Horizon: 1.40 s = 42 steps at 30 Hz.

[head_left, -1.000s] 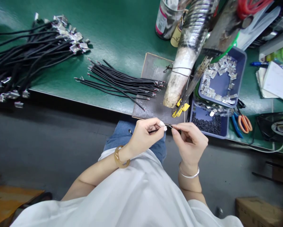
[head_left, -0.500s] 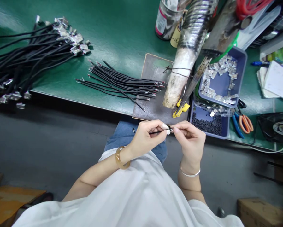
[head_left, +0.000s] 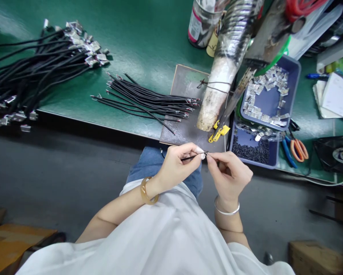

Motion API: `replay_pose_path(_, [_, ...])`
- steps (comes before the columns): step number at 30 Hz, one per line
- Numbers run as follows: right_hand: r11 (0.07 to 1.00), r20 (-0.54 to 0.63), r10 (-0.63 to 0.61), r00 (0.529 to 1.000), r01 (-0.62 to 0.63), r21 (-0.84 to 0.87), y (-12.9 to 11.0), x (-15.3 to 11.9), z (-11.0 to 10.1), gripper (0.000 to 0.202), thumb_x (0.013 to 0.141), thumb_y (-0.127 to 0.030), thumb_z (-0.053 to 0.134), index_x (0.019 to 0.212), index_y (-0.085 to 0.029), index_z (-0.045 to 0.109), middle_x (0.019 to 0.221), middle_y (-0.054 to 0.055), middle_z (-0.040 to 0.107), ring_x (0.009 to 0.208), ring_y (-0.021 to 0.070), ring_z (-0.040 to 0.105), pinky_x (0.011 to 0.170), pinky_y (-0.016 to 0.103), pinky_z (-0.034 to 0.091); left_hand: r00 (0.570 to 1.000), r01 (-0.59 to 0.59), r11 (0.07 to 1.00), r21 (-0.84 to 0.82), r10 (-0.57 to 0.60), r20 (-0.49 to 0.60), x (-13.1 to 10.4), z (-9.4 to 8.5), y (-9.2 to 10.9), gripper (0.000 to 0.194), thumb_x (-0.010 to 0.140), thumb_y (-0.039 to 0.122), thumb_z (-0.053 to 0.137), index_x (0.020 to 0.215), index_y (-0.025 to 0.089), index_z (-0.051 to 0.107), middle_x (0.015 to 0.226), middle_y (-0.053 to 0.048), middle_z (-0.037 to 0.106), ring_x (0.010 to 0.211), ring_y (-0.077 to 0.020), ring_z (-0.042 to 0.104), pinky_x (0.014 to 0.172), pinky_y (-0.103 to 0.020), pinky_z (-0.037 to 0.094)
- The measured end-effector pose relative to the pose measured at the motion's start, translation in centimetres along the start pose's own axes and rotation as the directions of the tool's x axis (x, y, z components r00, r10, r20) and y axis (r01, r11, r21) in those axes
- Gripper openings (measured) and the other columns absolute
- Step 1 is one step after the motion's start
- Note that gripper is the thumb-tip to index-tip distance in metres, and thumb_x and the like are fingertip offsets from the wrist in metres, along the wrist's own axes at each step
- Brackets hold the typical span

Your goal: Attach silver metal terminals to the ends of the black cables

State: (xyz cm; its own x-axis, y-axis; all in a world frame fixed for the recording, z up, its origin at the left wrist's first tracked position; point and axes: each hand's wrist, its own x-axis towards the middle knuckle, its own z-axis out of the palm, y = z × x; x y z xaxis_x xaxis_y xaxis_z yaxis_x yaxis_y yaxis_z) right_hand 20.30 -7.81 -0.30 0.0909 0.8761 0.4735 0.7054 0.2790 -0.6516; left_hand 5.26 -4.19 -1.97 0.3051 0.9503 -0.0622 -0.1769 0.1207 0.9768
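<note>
Between thumb and fingers my left hand [head_left: 181,162] pinches a thin black cable [head_left: 189,157] close to its end, in front of the bench edge. My right hand [head_left: 230,172] is closed in a pinch at the tip of that cable; whatever lies between its fingertips is too small to make out. Beyond my hands, a bundle of short black cables [head_left: 151,99] with bared wire ends lies partly on a dark board [head_left: 185,133]. To the right, a blue bin [head_left: 270,162] holds many tiny black pieces, under a second blue bin [head_left: 294,82] with metal connector shells.
A soldering tool with a yellow clip [head_left: 219,133] and a wrapped duct [head_left: 217,88] hang over the board. Cables with metal connectors [head_left: 59,53] pile up at the left. Orange-and-blue pliers [head_left: 294,151] and a small fan [head_left: 337,154] are at the right.
My right hand has turned slightly, with its wrist shifting a little left and its knuckles a little right. My left hand keeps its pinch on the cable.
</note>
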Motion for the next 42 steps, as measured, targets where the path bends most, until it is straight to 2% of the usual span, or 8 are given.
replay_pose_path(3, [0.999, -0.003, 0.038, 0.999, -0.038, 0.008, 0.3, 0.0, 0.2, 0.008, 0.089, -0.017, 0.069, 0.083, -0.023, 0.068, 0.066, -0.006, 0.059, 0.047, 0.0056, 0.038, 0.048, 0.022, 0.035, 1.000, 0.013, 0.999, -0.047, -0.013, 0.003, 0.0, 0.1, -0.1, 0.013, 0.084, 0.023, 0.069, 0.089, 0.012, 0.074, 0.079, -0.006, 0.073, 0.068, -0.0116, 0.065, 0.063, -0.019, 0.053])
replay_pose_path(7, [0.980, -0.026, 0.183, 0.983, -0.180, 0.078, 0.9, -0.3, 0.5, 0.007, 0.091, -0.024, 0.069, 0.084, -0.022, 0.069, 0.063, -0.006, 0.059, 0.048, 0.0069, 0.047, 0.046, 0.022, 0.037, 0.999, 0.014, 0.997, -0.071, -0.017, -0.038, 0.3, 0.1, 0.0, 0.011, 0.081, 0.022, 0.073, 0.084, 0.012, 0.075, 0.080, -0.006, 0.075, 0.070, -0.0131, 0.067, 0.064, -0.020, 0.055])
replay_pose_path(15, [0.973, -0.185, 0.195, 0.963, -0.166, 0.161, 1.2, -0.7, 0.2, 0.011, 0.092, -0.029, 0.067, 0.085, -0.022, 0.072, 0.064, -0.003, 0.061, 0.048, 0.0085, 0.051, 0.042, 0.023, 0.034, 0.996, -0.029, 1.000, 0.001, 0.029, -0.083, 1.8, 0.3, 0.5, 0.011, 0.083, 0.022, 0.067, 0.076, 0.015, 0.062, 0.058, 0.005, 0.048, 0.051, -0.0052, 0.039, 0.048, -0.017, 0.033])
replay_pose_path(19, [0.982, -0.169, 0.160, 0.973, -0.140, 0.125, 1.4, -0.7, 0.1, 0.009, 0.091, -0.028, 0.067, 0.085, -0.023, 0.073, 0.066, -0.003, 0.063, 0.047, 0.0084, 0.051, 0.042, 0.024, 0.036, 0.996, -0.038, 0.999, 0.029, 0.040, -0.080, 2.2, 0.6, 0.6, 0.010, 0.084, 0.023, 0.066, 0.080, 0.016, 0.060, 0.055, 0.007, 0.038, 0.049, -0.0054, 0.030, 0.046, -0.019, 0.026])
replay_pose_path(23, [0.983, -0.140, 0.162, 0.977, -0.147, 0.114, 1.6, -0.7, 0.1, 0.007, 0.092, -0.026, 0.067, 0.088, -0.024, 0.073, 0.066, -0.003, 0.063, 0.048, 0.0085, 0.053, 0.043, 0.024, 0.037, 0.993, -0.058, 0.997, 0.056, 0.063, -0.097, 2.5, 1.1, 0.4, 0.011, 0.085, 0.023, 0.065, 0.079, 0.017, 0.058, 0.055, 0.008, 0.035, 0.050, -0.0058, 0.029, 0.047, -0.020, 0.026])
replay_pose_path(29, [0.978, -0.110, 0.180, 0.978, -0.166, 0.123, 2.1, -1.0, 0.5, 0.007, 0.092, -0.026, 0.067, 0.089, -0.023, 0.073, 0.065, -0.003, 0.062, 0.048, 0.0086, 0.052, 0.043, 0.023, 0.037, 0.978, -0.126, 0.979, 0.161, 0.150, -0.144, 2.6, 1.5, -0.1, 0.012, 0.089, 0.022, 0.063, 0.078, 0.018, 0.058, 0.058, 0.007, 0.036, 0.052, -0.0065, 0.031, 0.050, -0.019, 0.029])
replay_pose_path(37, [0.971, -0.059, 0.210, 0.976, -0.201, 0.130, 2.7, -1.4, 0.9, 0.010, 0.093, -0.029, 0.066, 0.091, -0.022, 0.073, 0.065, -0.003, 0.063, 0.048, 0.0091, 0.053, 0.044, 0.022, 0.040, 0.970, -0.143, 0.971, 0.193, 0.176, -0.168, 2.4, 1.8, -0.9, 0.015, 0.092, 0.026, 0.060, 0.079, 0.018, 0.057, 0.060, 0.006, 0.039, 0.054, -0.0076, 0.033, 0.052, -0.020, 0.031])
replay_pose_path(42, [0.963, -0.055, 0.211, 0.976, -0.198, 0.184, 2.4, -1.0, 0.9, 0.009, 0.090, -0.027, 0.069, 0.096, -0.023, 0.074, 0.069, -0.002, 0.062, 0.049, 0.0085, 0.048, 0.044, 0.022, 0.034, 0.969, -0.144, 0.970, 0.198, 0.179, -0.173, 2.4, 1.9, -0.9, 0.015, 0.092, 0.025, 0.061, 0.079, 0.018, 0.058, 0.060, 0.006, 0.040, 0.054, -0.0075, 0.035, 0.053, -0.020, 0.033])
